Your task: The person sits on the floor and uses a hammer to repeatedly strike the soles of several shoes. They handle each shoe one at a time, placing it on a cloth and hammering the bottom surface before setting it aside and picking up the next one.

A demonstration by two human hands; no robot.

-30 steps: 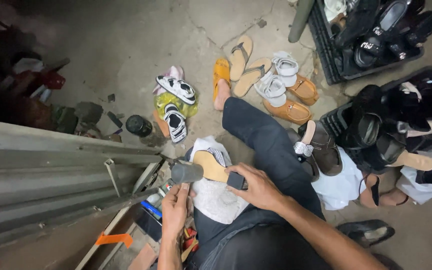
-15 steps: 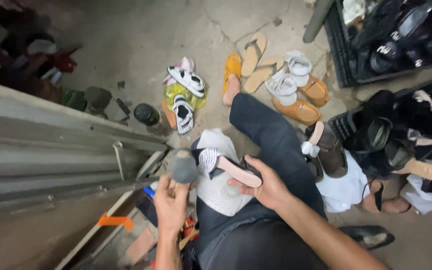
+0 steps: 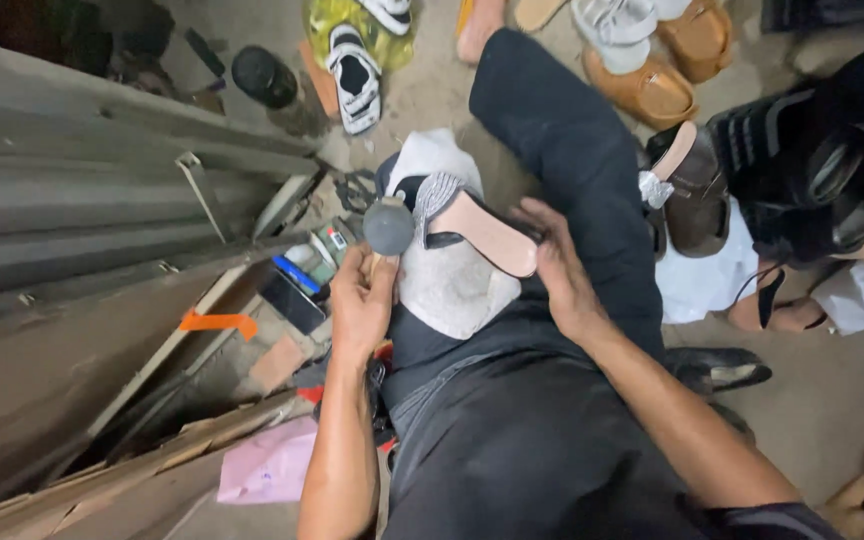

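I sit on the floor with a white cloth (image 3: 452, 285) over my lap. My right hand (image 3: 559, 268) grips the heel end of a pink-soled sandal (image 3: 482, 228) with a grey glittery strap, lying tilted on the cloth. My left hand (image 3: 364, 303) is closed around the handle of a hammer, its round grey head (image 3: 389, 226) raised just left of the sandal's strap and close to it. My outstretched leg in dark trousers (image 3: 562, 140) runs up the frame.
Grey corrugated sheet and wooden boards (image 3: 82, 220) fill the left. A tool box with small items (image 3: 302, 275) sits by my left knee. Many shoes lie around: white sandals (image 3: 352, 75), tan shoes (image 3: 652, 85), a brown shoe (image 3: 697, 190), black shoes (image 3: 822, 160).
The camera has dipped closer over my lap. The sandal has been turned in my right hand, pink sole now facing up, and the hammer head has stayed beside its strap.
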